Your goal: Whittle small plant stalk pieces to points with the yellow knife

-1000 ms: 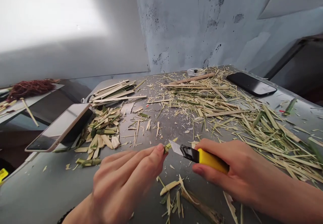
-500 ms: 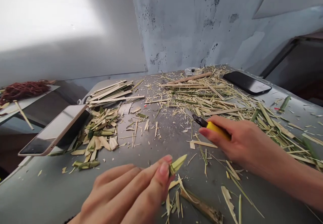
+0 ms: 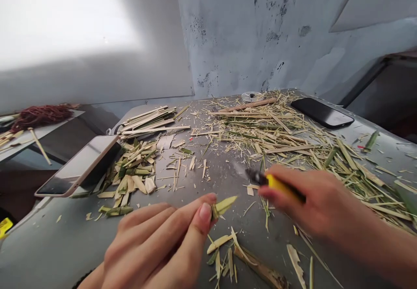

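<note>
My left hand (image 3: 163,241) pinches a short green bamboo piece (image 3: 223,205) between thumb and forefinger; its pointed end sticks out to the right above the grey table (image 3: 48,250). My right hand (image 3: 312,204) grips a yellow utility knife (image 3: 276,184), blurred with motion, its black tip pointing left, a short gap from the bamboo piece. Fresh shavings (image 3: 224,250) lie on the table just below my hands.
A phone (image 3: 76,165) leans at the table's left edge beside a heap of cut bamboo chips (image 3: 132,174). Flat bamboo strips (image 3: 150,121) lie behind it. Long splinters (image 3: 293,137) cover the right half. A black phone (image 3: 321,112) lies far right.
The knife left the bamboo piece's tip, swung away up and right, then came back down toward it. The piece now shows a longer pointed end past my left fingers.
</note>
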`<state>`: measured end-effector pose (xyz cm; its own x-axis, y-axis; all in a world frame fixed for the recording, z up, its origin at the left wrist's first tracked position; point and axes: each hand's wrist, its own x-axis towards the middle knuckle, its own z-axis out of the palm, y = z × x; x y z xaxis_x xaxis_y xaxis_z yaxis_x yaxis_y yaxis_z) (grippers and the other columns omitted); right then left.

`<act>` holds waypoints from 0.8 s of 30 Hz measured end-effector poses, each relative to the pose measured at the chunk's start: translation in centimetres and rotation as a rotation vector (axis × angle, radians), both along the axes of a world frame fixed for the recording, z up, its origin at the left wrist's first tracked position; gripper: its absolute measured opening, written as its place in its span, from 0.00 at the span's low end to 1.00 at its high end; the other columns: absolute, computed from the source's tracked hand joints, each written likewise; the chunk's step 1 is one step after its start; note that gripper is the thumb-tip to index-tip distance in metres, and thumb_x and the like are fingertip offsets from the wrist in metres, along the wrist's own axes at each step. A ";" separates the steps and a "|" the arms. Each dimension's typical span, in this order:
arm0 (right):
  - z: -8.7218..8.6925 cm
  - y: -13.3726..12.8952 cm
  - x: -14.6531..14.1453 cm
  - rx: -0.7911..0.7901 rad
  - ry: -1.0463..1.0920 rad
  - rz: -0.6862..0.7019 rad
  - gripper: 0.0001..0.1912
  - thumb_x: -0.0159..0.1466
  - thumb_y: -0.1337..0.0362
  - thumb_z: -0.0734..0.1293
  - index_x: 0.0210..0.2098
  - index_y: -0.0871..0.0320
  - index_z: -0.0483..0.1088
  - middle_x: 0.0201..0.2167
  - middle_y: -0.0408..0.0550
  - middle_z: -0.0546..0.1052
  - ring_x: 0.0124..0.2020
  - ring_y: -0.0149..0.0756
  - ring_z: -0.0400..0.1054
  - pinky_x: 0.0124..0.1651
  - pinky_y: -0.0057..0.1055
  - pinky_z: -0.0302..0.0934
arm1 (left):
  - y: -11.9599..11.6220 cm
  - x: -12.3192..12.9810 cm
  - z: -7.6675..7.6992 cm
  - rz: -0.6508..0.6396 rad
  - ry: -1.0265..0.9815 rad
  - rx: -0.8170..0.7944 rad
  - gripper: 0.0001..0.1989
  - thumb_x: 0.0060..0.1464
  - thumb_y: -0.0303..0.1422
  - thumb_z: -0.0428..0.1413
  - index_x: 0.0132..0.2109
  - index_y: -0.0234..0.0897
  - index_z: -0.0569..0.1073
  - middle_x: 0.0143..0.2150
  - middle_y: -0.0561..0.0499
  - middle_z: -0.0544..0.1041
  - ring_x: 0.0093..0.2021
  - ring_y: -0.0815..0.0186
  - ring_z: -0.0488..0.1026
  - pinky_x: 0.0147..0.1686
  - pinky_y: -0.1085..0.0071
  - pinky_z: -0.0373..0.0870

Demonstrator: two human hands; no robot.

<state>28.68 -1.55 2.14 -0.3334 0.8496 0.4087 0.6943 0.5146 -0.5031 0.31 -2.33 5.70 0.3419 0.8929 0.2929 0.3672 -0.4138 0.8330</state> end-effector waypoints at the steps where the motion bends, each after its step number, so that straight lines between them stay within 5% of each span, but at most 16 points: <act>1: 0.0 0.5 0.4 0.000 0.009 -0.071 0.24 0.75 0.47 0.60 0.28 0.54 0.60 0.16 0.35 0.62 0.14 0.26 0.55 0.19 0.27 0.47 | 0.1 0.3 0.2 -0.002 -0.031 -0.057 0.18 0.57 0.52 0.61 0.43 0.44 0.78 0.33 0.48 0.84 0.30 0.57 0.82 0.20 0.68 0.77; 4: 0.3 1.4 1.3 0.042 0.009 -0.157 0.25 0.75 0.45 0.60 0.27 0.53 0.57 0.14 0.34 0.58 0.14 0.27 0.52 0.19 0.28 0.46 | 0.7 1.3 0.2 -0.006 -0.156 -0.254 0.13 0.62 0.46 0.60 0.39 0.41 0.74 0.31 0.49 0.83 0.22 0.63 0.79 0.17 0.72 0.75; 10: 0.2 0.8 1.0 0.054 -0.018 0.024 0.23 0.75 0.45 0.60 0.33 0.56 0.67 0.19 0.36 0.63 0.17 0.26 0.56 0.22 0.27 0.48 | 2.2 1.9 -0.2 -0.155 -0.432 -0.709 0.10 0.67 0.41 0.58 0.46 0.40 0.71 0.31 0.55 0.82 0.16 0.73 0.75 0.16 0.84 0.69; 24: -0.9 0.2 0.7 0.131 -0.084 0.151 0.24 0.75 0.44 0.59 0.39 0.58 0.71 0.21 0.37 0.66 0.19 0.28 0.57 0.26 0.30 0.47 | 2.2 2.6 -1.5 -0.282 -0.542 -0.972 0.14 0.64 0.43 0.60 0.38 0.37 0.71 0.25 0.59 0.74 0.15 0.78 0.69 0.15 0.86 0.68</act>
<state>29.33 -1.35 1.27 -0.4902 0.7288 0.4781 0.6409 0.6732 -0.3690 2.91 -0.14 4.23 0.6051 0.7340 -0.3084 -0.1413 0.4803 0.8657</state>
